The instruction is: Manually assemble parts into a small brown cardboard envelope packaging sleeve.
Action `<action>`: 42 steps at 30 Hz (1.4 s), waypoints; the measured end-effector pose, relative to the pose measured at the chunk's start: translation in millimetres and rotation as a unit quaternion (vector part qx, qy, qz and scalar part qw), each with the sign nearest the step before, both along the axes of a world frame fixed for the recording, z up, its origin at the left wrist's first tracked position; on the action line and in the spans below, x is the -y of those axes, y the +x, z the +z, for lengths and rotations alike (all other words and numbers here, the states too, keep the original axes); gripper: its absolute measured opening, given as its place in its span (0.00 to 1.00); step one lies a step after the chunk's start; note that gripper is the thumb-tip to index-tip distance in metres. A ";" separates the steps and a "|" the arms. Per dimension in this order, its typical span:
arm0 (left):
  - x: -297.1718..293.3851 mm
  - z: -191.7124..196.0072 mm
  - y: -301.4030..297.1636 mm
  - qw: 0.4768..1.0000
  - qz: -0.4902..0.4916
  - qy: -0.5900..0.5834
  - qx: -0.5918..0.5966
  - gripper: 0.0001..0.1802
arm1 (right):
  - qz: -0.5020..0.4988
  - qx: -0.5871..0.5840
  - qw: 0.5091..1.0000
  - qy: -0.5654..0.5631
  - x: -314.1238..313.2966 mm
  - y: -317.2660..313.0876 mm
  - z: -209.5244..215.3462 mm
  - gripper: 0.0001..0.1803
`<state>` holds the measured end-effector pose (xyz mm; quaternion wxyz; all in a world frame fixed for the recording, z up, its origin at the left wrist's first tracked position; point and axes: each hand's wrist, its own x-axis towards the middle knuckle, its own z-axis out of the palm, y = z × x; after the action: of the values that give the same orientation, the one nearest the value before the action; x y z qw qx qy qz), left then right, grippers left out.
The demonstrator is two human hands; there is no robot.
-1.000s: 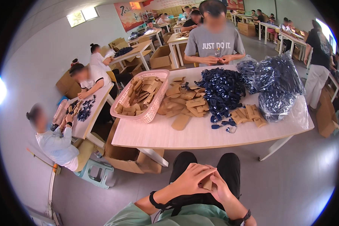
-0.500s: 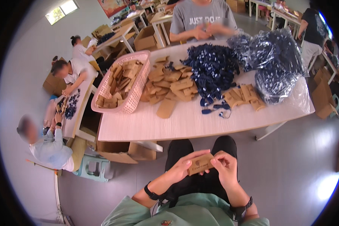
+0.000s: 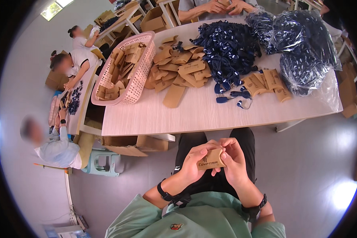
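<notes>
Landmark: pink, perforated plastic basket [image 3: 146, 67], brown cardboard pieces inside. Small brown cardboard pillow-shaped box [image 3: 208, 160] held above the seated person's lap, nearer the person than the basket and to its right; dark print faces up.

Left hand [image 3: 191, 163]: curled closed around the box's left end, thumb along the upper edge. Right hand [image 3: 235, 158]: partly closed, thumb against the box's right end, bent fingers behind the top corner; exact fingertip contact hidden.

Right of basket, in order: loose heap of flat brown cardboard sleeves [image 3: 186, 68], tangled heap of navy-blue corded earphones [image 3: 228, 51], puffed brown cardboard boxes [image 3: 271, 80], clear plastic bags of navy-blue cords [image 3: 303, 51].

Step in hand, by judgement: working the box's right end, likely shaping or tucking its flap. Contents cannot be told. Next move calls for a steady left hold and light right-thumb pressure, lest the card crease.
</notes>
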<state>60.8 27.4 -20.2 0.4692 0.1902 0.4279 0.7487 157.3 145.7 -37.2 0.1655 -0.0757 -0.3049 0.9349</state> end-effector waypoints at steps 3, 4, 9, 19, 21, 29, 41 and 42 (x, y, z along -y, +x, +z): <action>-4.0 1.8 0.5 1.000 -0.005 0.009 -0.006 0.35 | -0.035 0.012 0.999 -0.002 0.2 -2.4 -8.8 0.16; -4.1 2.3 -1.3 0.999 -0.032 0.004 0.004 0.35 | -0.133 0.002 0.975 0.178 -3.8 -4.8 -21.4 0.17; 0.8 4.2 -2.5 0.997 -0.065 -0.037 -0.004 0.30 | -0.299 0.040 0.795 0.526 -14.2 6.0 -4.1 0.11; -26.6 12.1 -4.1 0.690 0.148 -0.030 -0.708 0.21 | -0.293 0.065 0.883 0.361 -7.0 4.2 2.4 0.09; -25.5 16.5 -4.7 0.636 0.137 -0.039 -0.758 0.22 | -0.280 0.066 0.888 0.358 -9.4 5.6 4.8 0.08; -22.0 12.7 -9.4 0.592 0.120 0.008 -0.797 0.18 | -0.228 0.058 0.893 0.383 -21.7 13.9 7.3 0.04; -8.8 2.8 -8.2 0.674 0.085 0.013 -0.734 0.20 | -0.146 0.061 0.941 0.300 -18.0 12.8 -2.0 0.05; -8.7 1.9 -6.8 0.714 0.086 0.014 -0.694 0.20 | -0.154 0.068 0.943 0.288 -15.5 12.2 -1.0 0.05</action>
<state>54.0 36.1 -18.3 -0.0287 0.6252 0.6377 0.4490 169.5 161.2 -38.3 0.3006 -0.1341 -0.5559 0.7633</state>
